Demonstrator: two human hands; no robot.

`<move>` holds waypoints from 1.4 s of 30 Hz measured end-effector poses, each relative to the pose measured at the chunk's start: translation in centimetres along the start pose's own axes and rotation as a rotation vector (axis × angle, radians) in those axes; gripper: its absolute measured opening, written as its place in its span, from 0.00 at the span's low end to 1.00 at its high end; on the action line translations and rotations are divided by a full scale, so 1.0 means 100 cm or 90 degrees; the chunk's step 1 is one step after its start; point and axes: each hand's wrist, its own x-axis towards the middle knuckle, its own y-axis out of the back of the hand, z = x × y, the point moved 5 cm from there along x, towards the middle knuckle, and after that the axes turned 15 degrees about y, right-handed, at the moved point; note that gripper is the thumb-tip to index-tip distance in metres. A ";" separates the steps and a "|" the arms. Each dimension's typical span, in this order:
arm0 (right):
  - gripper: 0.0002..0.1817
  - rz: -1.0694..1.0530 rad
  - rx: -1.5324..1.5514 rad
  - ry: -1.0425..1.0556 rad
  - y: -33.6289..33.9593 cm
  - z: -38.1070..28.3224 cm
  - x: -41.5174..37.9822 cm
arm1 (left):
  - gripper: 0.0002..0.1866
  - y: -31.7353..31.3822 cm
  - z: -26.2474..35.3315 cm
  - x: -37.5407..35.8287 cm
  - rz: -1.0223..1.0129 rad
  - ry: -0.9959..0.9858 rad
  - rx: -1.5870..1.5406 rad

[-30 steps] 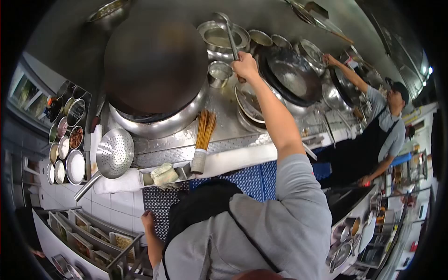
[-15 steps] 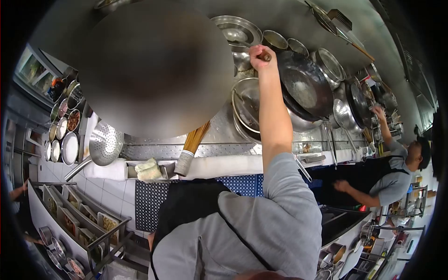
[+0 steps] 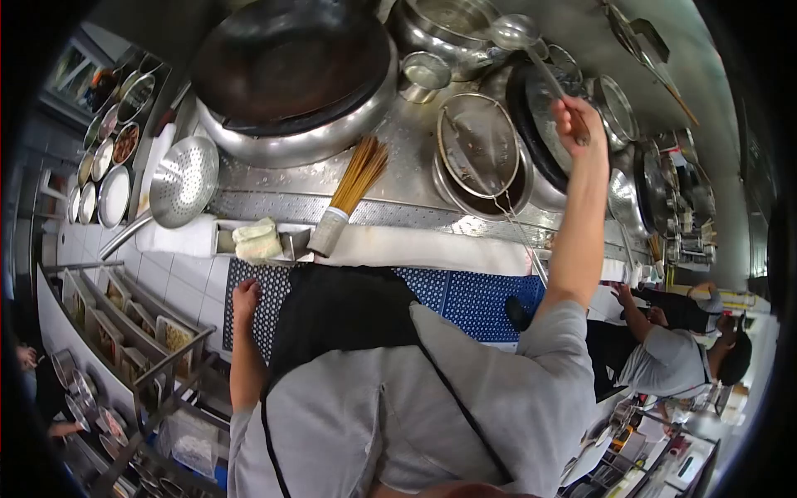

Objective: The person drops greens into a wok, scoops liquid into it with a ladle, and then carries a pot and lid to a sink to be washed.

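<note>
My right hand (image 3: 579,126) is closed around the handle of a metal ladle (image 3: 515,33), at the upper right. The ladle's bowl is up and to the left of the hand, over the rim of a steel pot (image 3: 452,18). Behind my right wrist stands a dark wok (image 3: 535,112), partly hidden by the hand. Down beside my body, my left hand (image 3: 246,299) hangs with curled fingers and nothing visible in it. A large dark wok (image 3: 295,66) sits on a round steel burner ring (image 3: 282,149) at the upper left.
A round strainer (image 3: 477,141) lies over a pot at centre. A bamboo brush (image 3: 353,187), a perforated skimmer (image 3: 184,183) and a metal tray (image 3: 295,242) with a folded cloth are along the front edge. Ingredient bowls (image 3: 114,195) stand left. A co-worker (image 3: 664,353) stands at right.
The large blurred round shape over the upper left is gone, showing the wok on its burner. My right hand has moved right with the ladle. My left hand has come into view.
</note>
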 end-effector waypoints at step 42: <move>0.47 -0.089 0.691 -0.077 -0.225 0.076 -0.036 | 0.31 -0.035 0.393 -0.153 0.162 -0.986 0.423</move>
